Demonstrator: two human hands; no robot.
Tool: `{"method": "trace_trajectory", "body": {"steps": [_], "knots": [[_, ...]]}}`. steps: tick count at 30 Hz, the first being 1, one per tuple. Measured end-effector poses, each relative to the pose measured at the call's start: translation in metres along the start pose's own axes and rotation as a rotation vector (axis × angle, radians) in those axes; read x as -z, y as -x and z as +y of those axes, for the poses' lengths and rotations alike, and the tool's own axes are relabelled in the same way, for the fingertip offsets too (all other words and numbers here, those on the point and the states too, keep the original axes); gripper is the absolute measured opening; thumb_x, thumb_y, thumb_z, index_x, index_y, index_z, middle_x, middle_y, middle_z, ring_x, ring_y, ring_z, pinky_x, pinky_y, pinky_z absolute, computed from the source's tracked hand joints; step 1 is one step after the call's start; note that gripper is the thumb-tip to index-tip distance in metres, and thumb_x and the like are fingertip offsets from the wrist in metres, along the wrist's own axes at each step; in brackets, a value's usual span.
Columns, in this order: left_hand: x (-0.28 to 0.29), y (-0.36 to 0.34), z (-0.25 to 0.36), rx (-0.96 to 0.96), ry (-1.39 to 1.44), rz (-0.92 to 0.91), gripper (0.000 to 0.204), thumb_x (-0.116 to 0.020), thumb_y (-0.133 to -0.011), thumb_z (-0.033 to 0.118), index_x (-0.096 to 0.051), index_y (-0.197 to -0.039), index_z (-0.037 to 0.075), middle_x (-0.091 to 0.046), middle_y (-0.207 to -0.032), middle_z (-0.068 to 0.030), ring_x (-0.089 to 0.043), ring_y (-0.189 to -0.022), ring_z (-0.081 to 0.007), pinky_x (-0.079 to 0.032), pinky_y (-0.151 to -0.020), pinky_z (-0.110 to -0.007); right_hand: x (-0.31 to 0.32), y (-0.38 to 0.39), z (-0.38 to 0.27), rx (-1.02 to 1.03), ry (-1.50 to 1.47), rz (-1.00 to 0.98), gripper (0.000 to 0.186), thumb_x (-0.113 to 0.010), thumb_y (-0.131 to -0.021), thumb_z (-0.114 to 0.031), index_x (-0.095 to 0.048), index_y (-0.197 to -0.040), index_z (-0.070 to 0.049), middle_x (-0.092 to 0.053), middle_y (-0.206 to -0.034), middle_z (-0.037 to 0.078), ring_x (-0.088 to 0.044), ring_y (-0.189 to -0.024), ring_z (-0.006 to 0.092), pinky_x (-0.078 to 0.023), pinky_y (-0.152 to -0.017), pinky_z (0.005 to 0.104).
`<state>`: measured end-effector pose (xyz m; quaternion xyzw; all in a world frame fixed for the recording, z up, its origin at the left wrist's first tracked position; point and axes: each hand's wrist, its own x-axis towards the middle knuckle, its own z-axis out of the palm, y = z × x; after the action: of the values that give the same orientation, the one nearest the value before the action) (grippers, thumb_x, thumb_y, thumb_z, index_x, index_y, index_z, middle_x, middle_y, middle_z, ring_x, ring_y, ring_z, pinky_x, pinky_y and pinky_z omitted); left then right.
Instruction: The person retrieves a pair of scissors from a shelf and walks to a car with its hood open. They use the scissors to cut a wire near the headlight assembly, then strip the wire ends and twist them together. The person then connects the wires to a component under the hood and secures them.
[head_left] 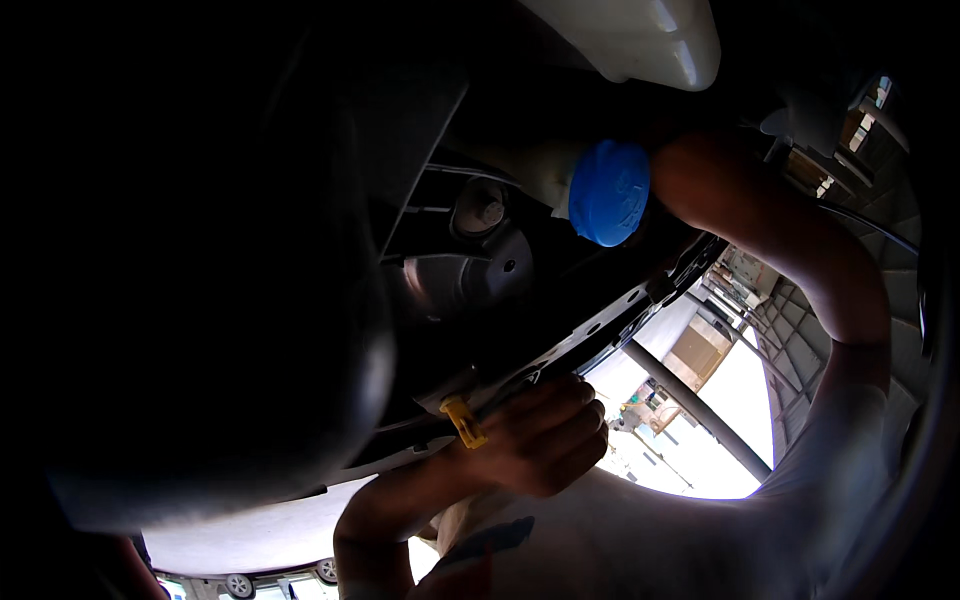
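Observation:
My left hand [545, 440] is at the edge of a dark perforated bar in a car's engine bay. Its fingers are curled closed, and whatever lies inside them is hidden. A small yellow plastic tab [463, 424] sticks out beside that wrist. My right arm bends in from the lower right. The right hand [690, 175] goes into deep shadow just behind a round blue cap [610, 193], so its fingers cannot be made out. The cap sits on a pale filler neck [545, 180].
A large dark rounded part [250, 300] fills the left side. A bolt head [487, 210] and a curved metal bracket [455, 280] lie deeper inside. A whitish plastic tank [650, 40] hangs at the top. Beyond the bar are bright ground and a dark post [700, 415].

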<state>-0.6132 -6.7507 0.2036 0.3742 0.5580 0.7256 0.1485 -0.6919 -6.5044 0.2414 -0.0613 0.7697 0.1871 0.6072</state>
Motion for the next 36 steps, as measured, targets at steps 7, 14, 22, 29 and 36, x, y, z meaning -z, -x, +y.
{"method": "trace_trajectory", "body": {"steps": [7, 14, 22, 29, 36], "knots": [[0.001, 0.005, -0.001, -0.023, 0.027, 0.021, 0.017, -0.062, -0.056, 0.014, -0.061, -0.068, 0.002, -0.056, -0.074, -0.0095, -0.059, -0.079, -0.0230, -0.053, -0.073, -0.033, 0.009, 0.005, -0.006, 0.013, 0.079, 0.002, 0.004, -0.063, -0.075, -0.005, -0.064, -0.071, -0.006, -0.063, -0.080, 0.012, -0.062, -0.064, 0.0223, -0.052, -0.064, 0.0353], [-0.001, 0.008, -0.005, -0.037, 0.028, -0.005, 0.017, -0.061, -0.055, 0.013, -0.059, -0.068, 0.002, -0.056, -0.075, -0.0094, -0.059, -0.081, -0.0236, -0.052, -0.072, -0.032, 0.007, 0.033, -0.012, 0.028, 0.136, 0.049, 0.002, -0.063, -0.075, -0.005, -0.065, -0.077, -0.006, -0.063, -0.084, 0.012, -0.062, -0.066, 0.0230, -0.052, -0.065, 0.0349], [-0.002, 0.012, -0.003, -0.009, 0.106, 0.030, 0.016, -0.062, -0.056, 0.013, -0.057, -0.067, 0.002, -0.055, -0.075, -0.0096, -0.059, -0.080, -0.0237, -0.052, -0.069, -0.032, 0.015, 0.059, -0.014, 0.056, 0.077, 0.248, 0.016, -0.064, -0.079, -0.009, -0.062, -0.093, -0.005, -0.059, -0.087, 0.010, -0.061, -0.076, 0.0225, -0.051, -0.066, 0.0353], [0.002, 0.014, -0.003, -0.005, 0.094, -0.003, 0.015, -0.062, -0.060, 0.013, -0.059, -0.069, 0.001, -0.057, -0.077, -0.0107, -0.059, -0.081, -0.0241, -0.052, -0.070, -0.033, 0.034, 0.074, -0.013, -0.042, 0.074, 0.293, 0.017, -0.063, -0.078, -0.011, -0.063, -0.095, -0.007, -0.057, -0.079, 0.007, -0.061, -0.068, 0.0195, -0.051, -0.062, 0.0340], [0.003, 0.016, -0.001, -0.006, 0.111, -0.026, 0.015, -0.062, -0.061, 0.012, -0.059, -0.071, 0.002, -0.057, -0.080, -0.0105, -0.059, -0.084, -0.0248, -0.051, -0.072, -0.033, 0.049, 0.070, -0.001, -0.001, -0.016, 0.229, 0.014, -0.064, -0.083, -0.017, -0.066, -0.095, -0.011, -0.060, -0.081, 0.006, -0.062, -0.070, 0.0185, -0.051, -0.062, 0.0339]]}}
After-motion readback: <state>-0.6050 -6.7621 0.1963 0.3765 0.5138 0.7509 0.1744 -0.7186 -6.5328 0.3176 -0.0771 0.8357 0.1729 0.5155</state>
